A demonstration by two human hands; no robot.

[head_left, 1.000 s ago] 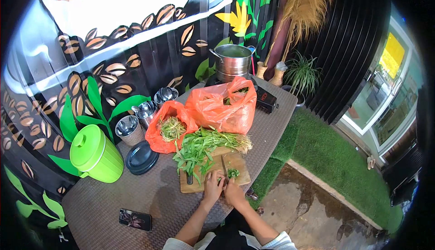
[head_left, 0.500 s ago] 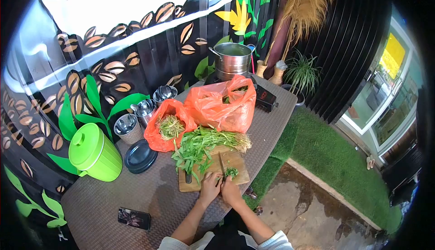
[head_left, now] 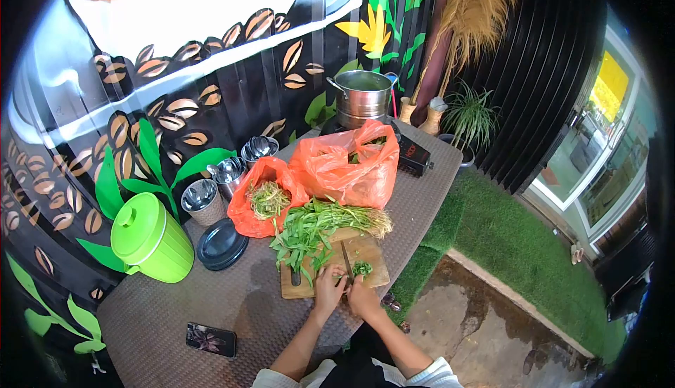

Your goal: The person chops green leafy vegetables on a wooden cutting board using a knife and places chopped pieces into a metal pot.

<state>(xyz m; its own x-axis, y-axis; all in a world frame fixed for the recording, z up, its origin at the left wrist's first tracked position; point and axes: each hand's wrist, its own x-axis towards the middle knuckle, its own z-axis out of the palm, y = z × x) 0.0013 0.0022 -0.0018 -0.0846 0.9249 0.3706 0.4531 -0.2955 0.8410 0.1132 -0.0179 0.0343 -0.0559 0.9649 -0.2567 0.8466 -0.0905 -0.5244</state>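
Observation:
My right hand (head_left: pixel 363 298) is wrapped round the handle of a knife (head_left: pixel 347 258), whose blade points away over the wooden cutting board (head_left: pixel 299 289). Close beside it, at the board's near edge, my left hand (head_left: pixel 329 289) is closed, pressing on something too small to make out. A small heap of chopped greens (head_left: pixel 362 268) lies just right of the blade. Behind, a large bunch of leafy stems (head_left: pixel 323 226) spreads across the board's far side, its roots pointing right.
Two orange bags (head_left: pixel 344 170) stand behind the greens, with a steel pot (head_left: pixel 363 96) beyond. To the left are metal cups (head_left: pixel 204 202), dark lids (head_left: pixel 222 244) and a green lidded bucket (head_left: pixel 156 240). A phone (head_left: pixel 211 339) lies near the front left.
The view has shifted slightly. Both hands stay together at the near edge of the board, with only small movements of the fingers.

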